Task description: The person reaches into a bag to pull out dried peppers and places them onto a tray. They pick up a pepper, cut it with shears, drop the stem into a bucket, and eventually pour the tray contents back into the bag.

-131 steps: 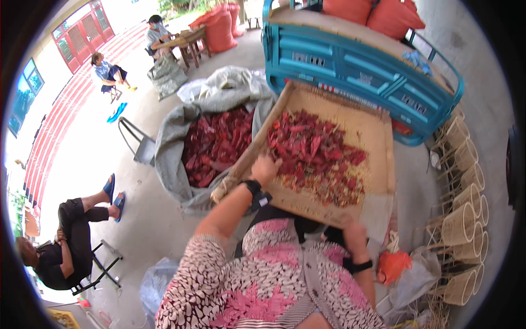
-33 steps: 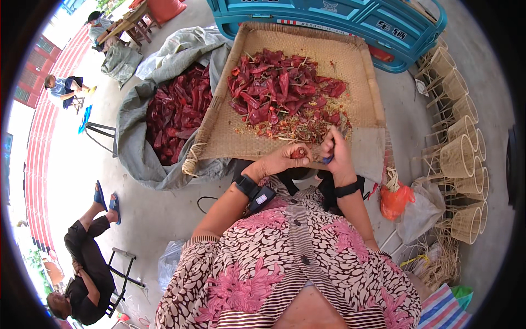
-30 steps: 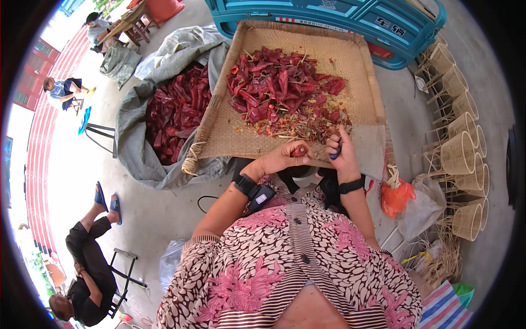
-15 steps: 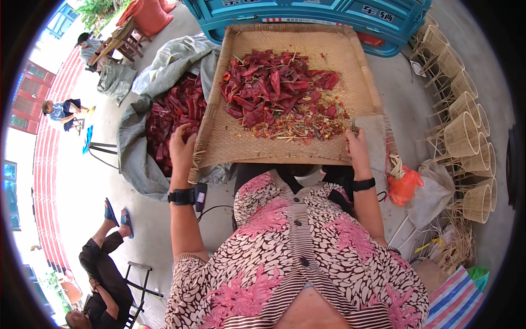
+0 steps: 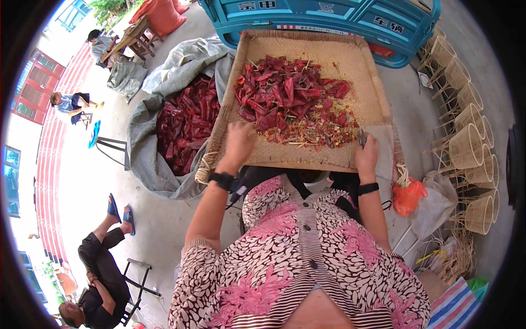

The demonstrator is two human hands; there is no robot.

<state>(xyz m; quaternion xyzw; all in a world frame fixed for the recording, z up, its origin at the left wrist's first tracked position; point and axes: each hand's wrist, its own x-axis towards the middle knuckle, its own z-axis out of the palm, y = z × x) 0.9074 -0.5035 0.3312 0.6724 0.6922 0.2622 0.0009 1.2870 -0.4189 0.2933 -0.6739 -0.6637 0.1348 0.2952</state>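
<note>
A wide woven tray point(image 5: 378, 93) lies before me, bearing a heap of dried red chili peppers point(image 5: 290, 85). Loose stems, seeds and broken bits point(image 5: 312, 134) are spread along the heap's near side. Above the tray's near left part is my left hand point(image 5: 239, 143), its fingers blurred and partly turned from sight, so whether they hold anything is unclear. At the near right of the tray, my right hand point(image 5: 367, 153) is closed around a small dark metal tool point(image 5: 362, 138); its exact kind is mostly hidden by the fingers.
An open grey sack point(image 5: 143, 131) of red chilies point(image 5: 189, 120) stands left of the tray. Behind is a blue vehicle bed point(image 5: 329, 22). Rattan stools point(image 5: 466, 145) line the right, near an orange bag point(image 5: 408, 196). A seated person point(image 5: 104, 279) is at lower left; others sit farther off.
My left hand has moved right from the tray's left edge beside the sack to above the tray. My right hand stays at the near right with the metal tool. The whole view has shifted slightly.
</note>
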